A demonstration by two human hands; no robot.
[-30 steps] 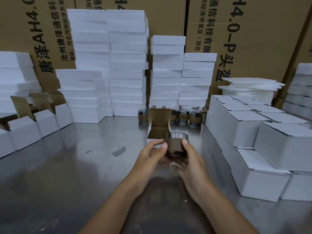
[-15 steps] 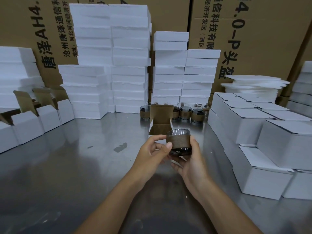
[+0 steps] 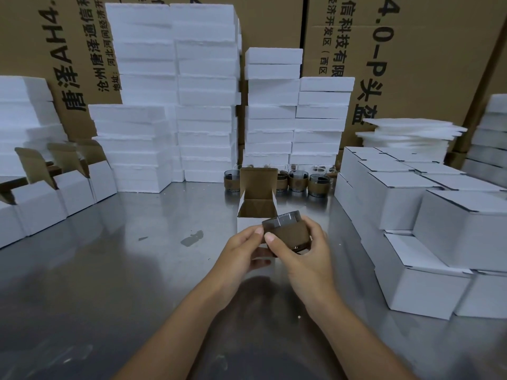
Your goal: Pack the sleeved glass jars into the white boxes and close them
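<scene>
My right hand (image 3: 307, 256) grips a glass jar in a brown sleeve (image 3: 288, 233), tilted with its rim toward the far side. My left hand (image 3: 244, 253) pinches the jar's left edge and partly covers the front of an open white box (image 3: 256, 212). That box stands just behind the jar, its brown-lined lid flap upright. Several more sleeved jars (image 3: 297, 182) stand in a row behind the box, partly hidden by its flap.
Closed white boxes (image 3: 428, 242) are stacked on the right of the steel table (image 3: 123, 256). Open white boxes (image 3: 55, 198) line the left edge. White foam stacks (image 3: 205, 105) and big cardboard cartons (image 3: 411, 64) fill the back.
Both hands have lifted the jar a little and tilted it toward the open box. The camera has dipped slightly closer.
</scene>
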